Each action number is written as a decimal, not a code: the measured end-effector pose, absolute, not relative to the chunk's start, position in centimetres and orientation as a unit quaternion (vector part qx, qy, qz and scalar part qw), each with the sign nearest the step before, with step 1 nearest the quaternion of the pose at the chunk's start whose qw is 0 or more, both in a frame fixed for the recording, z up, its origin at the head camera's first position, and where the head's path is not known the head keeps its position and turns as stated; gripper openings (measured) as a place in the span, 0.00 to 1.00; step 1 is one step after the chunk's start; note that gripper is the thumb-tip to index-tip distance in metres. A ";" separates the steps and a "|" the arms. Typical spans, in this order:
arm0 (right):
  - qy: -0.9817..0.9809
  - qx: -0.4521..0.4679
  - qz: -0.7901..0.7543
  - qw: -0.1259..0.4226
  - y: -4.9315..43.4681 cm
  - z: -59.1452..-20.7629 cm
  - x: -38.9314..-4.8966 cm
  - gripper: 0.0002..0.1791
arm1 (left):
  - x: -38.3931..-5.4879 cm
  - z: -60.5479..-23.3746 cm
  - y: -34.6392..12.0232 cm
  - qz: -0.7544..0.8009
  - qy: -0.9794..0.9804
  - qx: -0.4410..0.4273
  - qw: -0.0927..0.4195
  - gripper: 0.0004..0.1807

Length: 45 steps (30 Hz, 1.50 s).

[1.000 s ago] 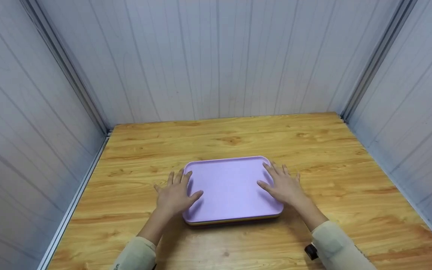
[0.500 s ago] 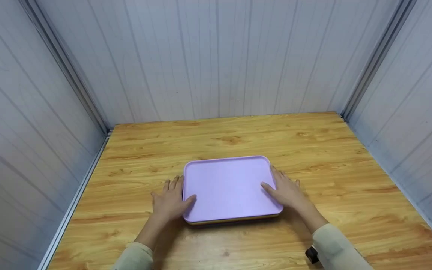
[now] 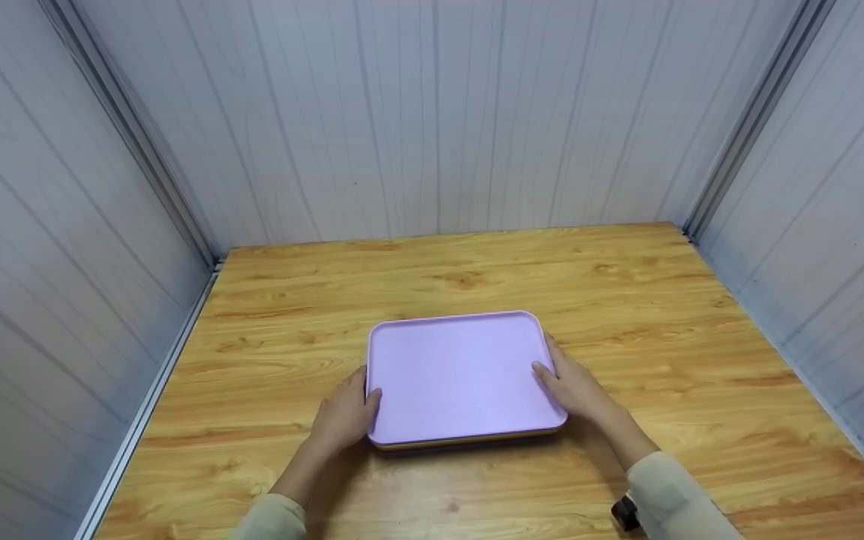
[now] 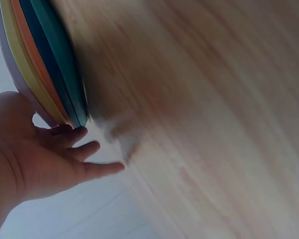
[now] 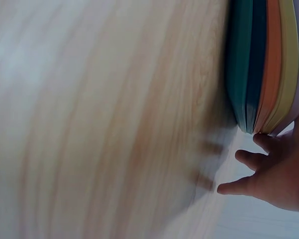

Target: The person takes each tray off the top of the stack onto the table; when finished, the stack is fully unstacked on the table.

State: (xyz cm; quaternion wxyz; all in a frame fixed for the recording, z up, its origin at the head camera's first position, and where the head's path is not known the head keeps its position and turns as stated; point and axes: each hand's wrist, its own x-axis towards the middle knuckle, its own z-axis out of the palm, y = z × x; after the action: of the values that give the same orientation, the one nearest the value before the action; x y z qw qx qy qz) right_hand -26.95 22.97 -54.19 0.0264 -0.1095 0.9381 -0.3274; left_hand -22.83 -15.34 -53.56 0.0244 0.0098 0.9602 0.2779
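A purple rectangular tray (image 3: pixel 462 379) tops a stack of trays on the table. Below it in the left wrist view show a yellow tray (image 4: pixel 20 55), an orange tray (image 4: pixel 34 50), a dark blue tray (image 4: pixel 46 50) and a teal tray (image 4: pixel 59 50). My left hand (image 3: pixel 346 414) holds the stack's left side, thumb over the purple rim and fingers at the edge. On the opposite side my right hand (image 3: pixel 576 386) does likewise, its thumb on the rim. Both wrist views show the lower fingers spread, off the stack; the fingertips at the purple edge are partly hidden.
The wooden table (image 3: pixel 462 277) extends around the stack on all sides. White panel walls (image 3: pixel 432 120) stand behind it and at left and right. A small black object (image 3: pixel 625 513) is by the right sleeve.
Both hands have come down from spread above the purple tray to its left and right edges, thumbs now on the rim. The stack has stayed in place.
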 end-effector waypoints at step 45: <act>0.925 -0.097 -0.366 0.036 22.9 -54.0 -26.8 0.34 | -22.5 -54.0 -14.8 0.413 0.903 -0.058 -0.106 0.03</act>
State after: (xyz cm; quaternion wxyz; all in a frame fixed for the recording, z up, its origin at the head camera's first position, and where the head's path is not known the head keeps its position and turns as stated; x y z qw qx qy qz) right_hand -26.82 22.86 -54.02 0.0359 -0.0970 0.9248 -0.3662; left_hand -22.51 -14.83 -54.02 -0.1058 -0.0580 0.9029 0.4126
